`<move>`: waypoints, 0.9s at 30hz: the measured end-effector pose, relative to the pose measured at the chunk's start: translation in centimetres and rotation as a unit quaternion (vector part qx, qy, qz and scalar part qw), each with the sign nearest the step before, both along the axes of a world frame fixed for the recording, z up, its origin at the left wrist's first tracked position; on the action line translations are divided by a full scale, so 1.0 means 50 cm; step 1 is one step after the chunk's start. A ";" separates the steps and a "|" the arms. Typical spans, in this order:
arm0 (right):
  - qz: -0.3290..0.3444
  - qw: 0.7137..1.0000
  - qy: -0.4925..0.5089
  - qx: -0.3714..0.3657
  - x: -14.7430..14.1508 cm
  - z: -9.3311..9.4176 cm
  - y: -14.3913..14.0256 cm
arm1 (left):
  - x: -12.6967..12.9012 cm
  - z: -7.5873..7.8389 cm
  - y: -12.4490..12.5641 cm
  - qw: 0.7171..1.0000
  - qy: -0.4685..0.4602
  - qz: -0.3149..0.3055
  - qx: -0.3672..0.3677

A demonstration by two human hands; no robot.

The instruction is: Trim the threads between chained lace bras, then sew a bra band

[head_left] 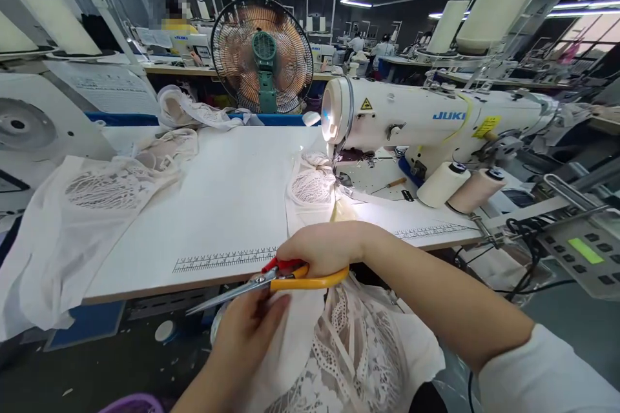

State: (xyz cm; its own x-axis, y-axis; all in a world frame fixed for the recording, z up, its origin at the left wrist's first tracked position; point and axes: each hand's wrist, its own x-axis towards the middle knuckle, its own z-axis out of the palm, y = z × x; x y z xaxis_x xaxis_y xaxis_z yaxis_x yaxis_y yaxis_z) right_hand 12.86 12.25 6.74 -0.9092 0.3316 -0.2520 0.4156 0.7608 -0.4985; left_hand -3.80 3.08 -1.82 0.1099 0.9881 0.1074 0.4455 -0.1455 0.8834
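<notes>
Head view: right hand (323, 250) is closed around the yellow-and-red handles of the scissors (264, 281), blades pointing left past the front edge of the white table (227, 206). Left hand (247, 332), fingers curled, grips the pale lace fabric (349, 348) just beneath the blades. That fabric runs from the lap up over the table edge to the needle of the white sewing machine (416, 119). 2 thread cones (458, 187) lie beside the machine base. More lace pieces (97, 200) are piled at the table's left. A fan (262, 55) stands behind the table, and a control panel (586, 251) sits at far right.
</notes>
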 end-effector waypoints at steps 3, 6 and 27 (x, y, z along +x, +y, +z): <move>-0.037 0.999 -0.009 0.031 0.018 0.006 0.020 | -0.002 -0.004 0.021 0.999 -0.042 0.004 -0.022; -0.046 0.998 -0.007 0.035 0.029 0.001 0.034 | -0.003 0.000 0.041 0.998 -0.036 -0.029 -0.036; -0.025 0.997 0.046 -0.063 0.037 0.022 0.044 | 0.028 0.040 0.061 0.961 -0.211 0.009 -0.176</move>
State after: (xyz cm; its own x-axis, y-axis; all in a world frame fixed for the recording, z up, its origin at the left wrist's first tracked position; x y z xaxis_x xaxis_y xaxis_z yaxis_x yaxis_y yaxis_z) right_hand 14.71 14.45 7.86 -0.9131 0.3486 -0.2116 0.4005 0.6686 -0.6265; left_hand -2.42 6.13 0.17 0.1126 0.9728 -0.2025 0.0359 0.1996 0.9792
